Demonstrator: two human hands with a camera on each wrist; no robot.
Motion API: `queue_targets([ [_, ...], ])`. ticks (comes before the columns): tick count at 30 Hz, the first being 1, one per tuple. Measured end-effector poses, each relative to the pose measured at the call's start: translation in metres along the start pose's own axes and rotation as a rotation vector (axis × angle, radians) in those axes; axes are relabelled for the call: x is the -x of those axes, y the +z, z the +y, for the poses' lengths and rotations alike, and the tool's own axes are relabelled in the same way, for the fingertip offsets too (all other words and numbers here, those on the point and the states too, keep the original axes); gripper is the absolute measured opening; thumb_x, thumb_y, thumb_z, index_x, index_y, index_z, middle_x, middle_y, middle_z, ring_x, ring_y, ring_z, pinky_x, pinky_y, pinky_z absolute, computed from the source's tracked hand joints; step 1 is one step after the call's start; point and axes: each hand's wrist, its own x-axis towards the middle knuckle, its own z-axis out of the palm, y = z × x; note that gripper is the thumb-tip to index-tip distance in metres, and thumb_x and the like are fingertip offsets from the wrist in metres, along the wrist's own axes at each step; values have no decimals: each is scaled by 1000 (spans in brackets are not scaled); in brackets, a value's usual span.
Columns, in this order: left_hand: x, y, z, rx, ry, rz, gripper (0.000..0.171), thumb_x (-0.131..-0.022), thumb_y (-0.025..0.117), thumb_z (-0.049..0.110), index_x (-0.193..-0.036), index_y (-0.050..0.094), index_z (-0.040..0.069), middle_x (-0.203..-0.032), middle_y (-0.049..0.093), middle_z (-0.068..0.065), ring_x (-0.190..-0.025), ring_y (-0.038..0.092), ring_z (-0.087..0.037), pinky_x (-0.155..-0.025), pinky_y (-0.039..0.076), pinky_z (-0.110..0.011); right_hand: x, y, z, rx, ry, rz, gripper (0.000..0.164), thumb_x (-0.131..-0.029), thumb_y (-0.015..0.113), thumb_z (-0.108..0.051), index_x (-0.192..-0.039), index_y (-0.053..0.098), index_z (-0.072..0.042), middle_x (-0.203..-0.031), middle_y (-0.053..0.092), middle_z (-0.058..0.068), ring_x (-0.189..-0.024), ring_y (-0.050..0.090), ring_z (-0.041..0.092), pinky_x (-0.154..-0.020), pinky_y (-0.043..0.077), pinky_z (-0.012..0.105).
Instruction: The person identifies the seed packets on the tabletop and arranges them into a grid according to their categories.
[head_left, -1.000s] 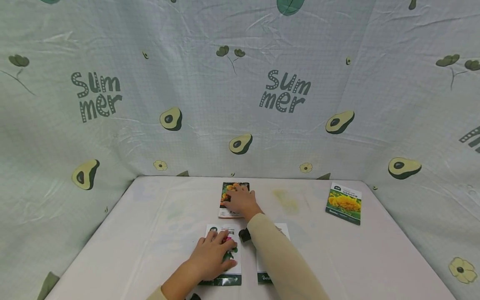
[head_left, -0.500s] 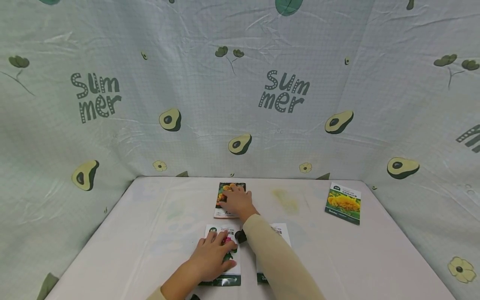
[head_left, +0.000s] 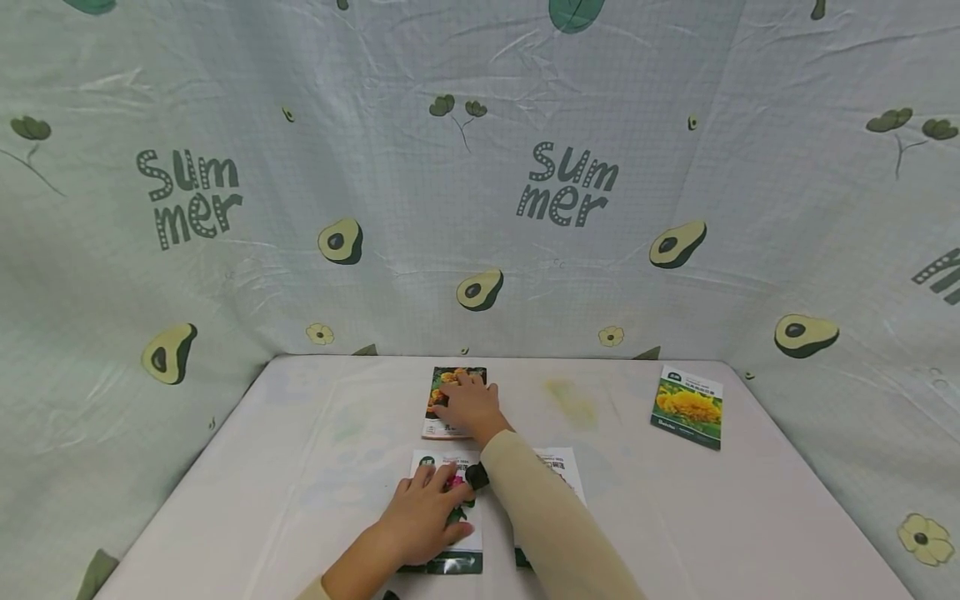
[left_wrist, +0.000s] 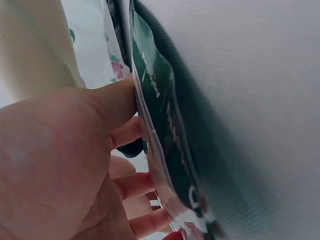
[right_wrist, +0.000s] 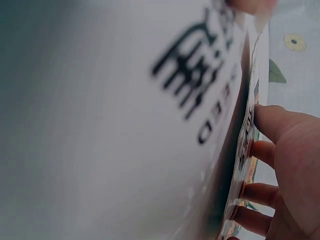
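My left hand (head_left: 420, 517) rests on a white seed packet (head_left: 468, 543) with a pink flower and a green bottom band, near the front of the table. Fingers spread, it presses the packet from above; the left wrist view shows its thumb and fingertips touching the packet (left_wrist: 160, 100). Farther back, my right hand (head_left: 472, 407) lies on a seed packet with orange flowers (head_left: 437, 427), covering its right part. In the right wrist view its fingertips touch that packet's face (right_wrist: 243, 155). Under the right sleeve lies another white seed packet (head_left: 564, 467), partly hidden.
A seed packet with yellow flowers (head_left: 686, 408) lies slightly turned at the back right of the white table (head_left: 300, 467). Behind the table hangs a pale curtain (head_left: 405, 183) printed with avocados. In the right wrist view, blurred white printed packaging (right_wrist: 125, 125) fills the left side.
My right hand has slid the orange-flower packet a little to the left, and the right forearm has shifted left with it. The left hand and its packet stay put.
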Motion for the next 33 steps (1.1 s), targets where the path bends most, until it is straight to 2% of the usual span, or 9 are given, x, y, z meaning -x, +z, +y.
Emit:
queue_targets([
  [11, -1, 2, -1, -3, -10, -11, 38, -96, 66, 52, -126, 64, 29, -156, 46, -14, -138, 41, -45, -101, 40, -68, 3, -2, -4, 7, -21, -1, 54, -100, 56, -57, -149, 53, -35, -161, 43, 2, -148, 39, 29, -115, 34, 59],
  [33, -1, 5, -2, -10, -6, -11, 38, -96, 65, 53, -126, 63, 30, -156, 46, -13, -138, 41, -44, -100, 40, -67, 4, -2, -8, 39, -2, 5, 54, -99, 57, -58, -148, 55, -35, -160, 44, 2, -146, 40, 29, -115, 35, 58],
])
